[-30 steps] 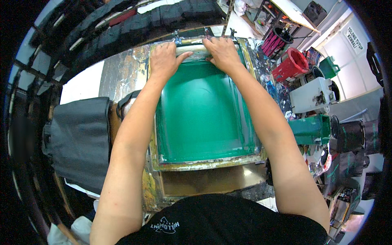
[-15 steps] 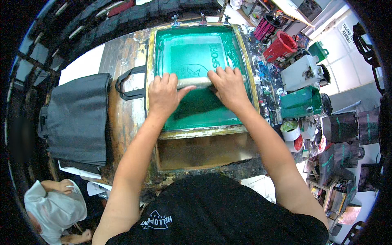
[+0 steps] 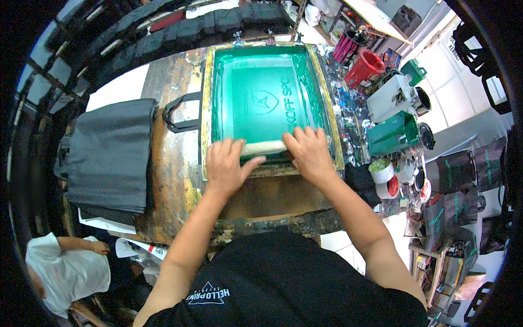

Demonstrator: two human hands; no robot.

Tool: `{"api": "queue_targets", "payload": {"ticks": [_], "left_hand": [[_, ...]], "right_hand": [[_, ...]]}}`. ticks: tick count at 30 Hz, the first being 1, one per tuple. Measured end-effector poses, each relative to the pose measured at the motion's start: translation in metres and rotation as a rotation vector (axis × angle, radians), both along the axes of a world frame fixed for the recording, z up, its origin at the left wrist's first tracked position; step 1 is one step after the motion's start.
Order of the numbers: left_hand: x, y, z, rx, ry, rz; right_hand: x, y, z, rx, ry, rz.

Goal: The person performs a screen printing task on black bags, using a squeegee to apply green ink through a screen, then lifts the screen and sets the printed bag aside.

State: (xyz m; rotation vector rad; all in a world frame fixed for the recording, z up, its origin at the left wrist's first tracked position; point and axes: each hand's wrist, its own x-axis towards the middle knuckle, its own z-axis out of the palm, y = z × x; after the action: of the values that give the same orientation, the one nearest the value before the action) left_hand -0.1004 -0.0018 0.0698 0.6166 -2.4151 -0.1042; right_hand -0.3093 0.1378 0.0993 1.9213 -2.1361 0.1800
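Both my hands grip a pale squeegee (image 3: 264, 147) by its bar, near the close end of a screen printing frame (image 3: 207, 98). My left hand (image 3: 225, 164) is closed on the bar's left part, thumb stretched along it. Closed on its right part is my right hand (image 3: 308, 152). Wet green ink (image 3: 239, 103) covers the mesh, with a shield design and lettering showing through it. From under the frame's left side sticks out a black bag handle (image 3: 182, 113). The blade and the bag's body are hidden.
A stack of black fabric bags (image 3: 111, 155) lies on the worn wooden table (image 3: 174, 158) at left. Clamps (image 3: 271, 37) hold the frame's far end. Along the right edge stand a red bucket (image 3: 365, 66), a green container (image 3: 392, 133) and paint pots (image 3: 381, 170). Another person (image 3: 71, 267) is at lower left.
My hands have drawn the squeegee toward me, from the middle of the screen to its near end. More of the shield and lettering is now uncovered behind it.
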Motion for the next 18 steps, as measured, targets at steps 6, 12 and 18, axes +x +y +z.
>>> {"api": "queue_targets", "payload": {"ticks": [6,12,18], "left_hand": [[0.074,0.014,-0.025,0.118,0.01,0.205],[0.095,-0.001,-0.045,0.272,-0.163,0.353],[0.101,-0.01,-0.046,0.249,0.125,0.328]], "right_hand": [[0.017,0.024,-0.008,-0.028,-0.119,-0.031],[0.016,0.016,0.004,-0.01,-0.167,-0.047],[0.01,0.011,0.055,-0.05,-0.207,-0.017]]}}
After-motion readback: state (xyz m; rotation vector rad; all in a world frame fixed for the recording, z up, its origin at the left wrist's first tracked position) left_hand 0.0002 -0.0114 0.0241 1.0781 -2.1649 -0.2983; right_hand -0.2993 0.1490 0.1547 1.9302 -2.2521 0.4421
